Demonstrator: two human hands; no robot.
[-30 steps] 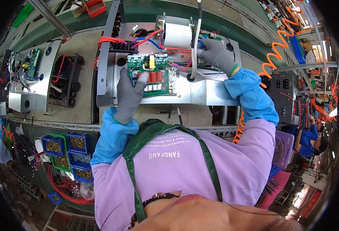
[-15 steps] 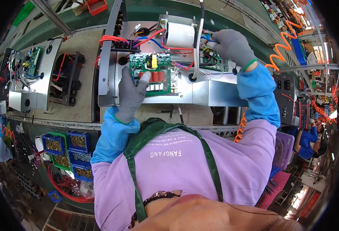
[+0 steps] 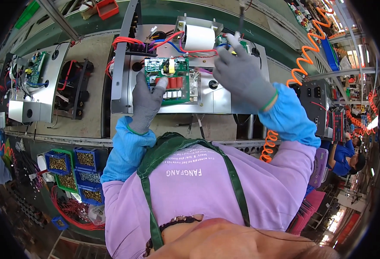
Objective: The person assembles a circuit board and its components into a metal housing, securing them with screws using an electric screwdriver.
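Note:
My left hand (image 3: 148, 101), in a grey glove with pale fingertips, grips the left edge of a green circuit board (image 3: 182, 96) bearing red blocks and a yellow-wrapped transformer. The board lies on an open metal chassis (image 3: 218, 103). My right hand (image 3: 244, 77), gloved alike, is raised over the chassis's right part with its fingers stretched forward and apart; nothing shows in its grasp. A blurred dark rod-like thing (image 3: 241, 19) hangs just beyond its fingertips; I cannot tell whether they touch. A second green board (image 3: 224, 41) is partly hidden behind this hand.
A white cylinder (image 3: 199, 37) and red wires (image 3: 127, 42) sit on the chassis. Another chassis (image 3: 47, 93) stands left. Blue bins (image 3: 85, 159) of small metal parts are at lower left. An orange coiled hose (image 3: 304, 56) hangs at right, above a black unit (image 3: 315, 103).
My right hand has drawn back from the second board toward me and left, its fingers now pointing forward. The white cable no longer shows beside the cylinder. My left hand stays at the board.

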